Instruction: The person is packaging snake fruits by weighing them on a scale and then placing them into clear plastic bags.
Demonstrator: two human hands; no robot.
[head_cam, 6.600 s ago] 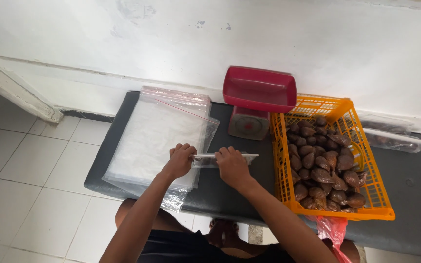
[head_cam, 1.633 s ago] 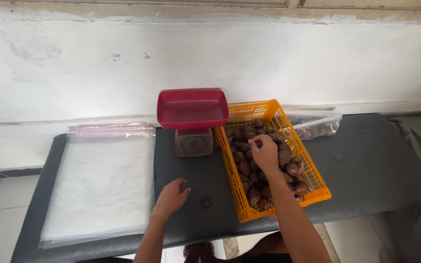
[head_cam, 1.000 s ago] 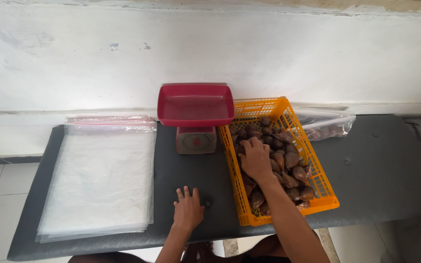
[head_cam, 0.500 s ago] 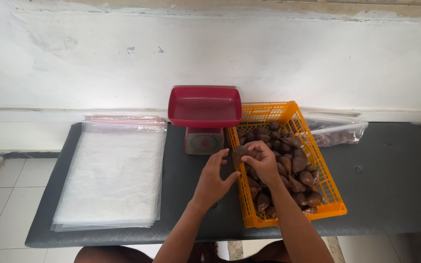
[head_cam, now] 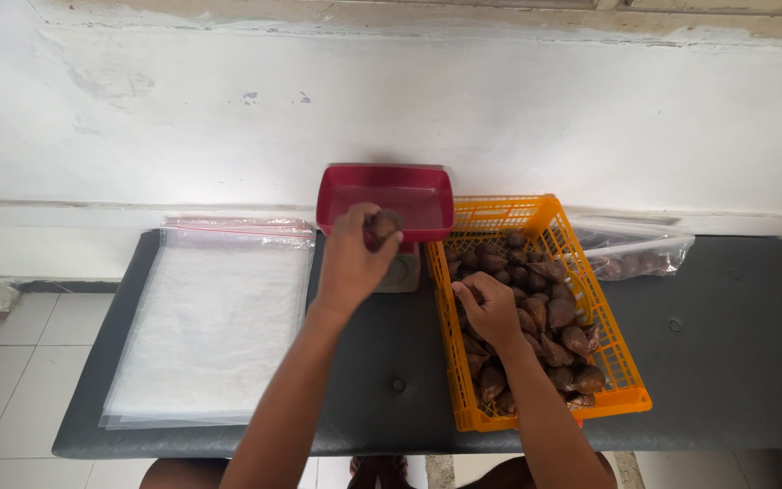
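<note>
- Your left hand [head_cam: 352, 263] has its grip closed round one small brown scaly-skinned fruit [head_cam: 386, 222], pinched at the fingertips just over the near rim of the red plastic weighing tray [head_cam: 386, 192].
- That tray sits on a small grey scale [head_cam: 403, 272] at the back of the dark padded surface [head_cam: 735, 362], close to the white wall [head_cam: 391, 109].
- Your right hand [head_cam: 491, 308] is down in the orange plastic mesh basket [head_cam: 626, 385], fingers curled among the heap of brown fruit [head_cam: 554, 317]; whether it has closed on one cannot be made out.
- Judge each fruit as light and firm, with a dry, rough skin that should not slip. The pointed tip and thin skin look easy to bruise or crack, so hold it round the broad middle and do not squeeze.
- The basket looks stiff but springy; loaded, it is best taken by both long rims.
- Left of the scale lies a flat stack of clear plastic bags [head_cam: 214, 326] with a thin pink-red strip along the far edge. They look limp, slick and prone to cling together; peel one up from a corner.
- Behind the basket, to its right, a clear plastic bag of brown fruit [head_cam: 631, 249] lies on its side, soft and shifting.
- No readable label or sign shows anywhere.
</note>
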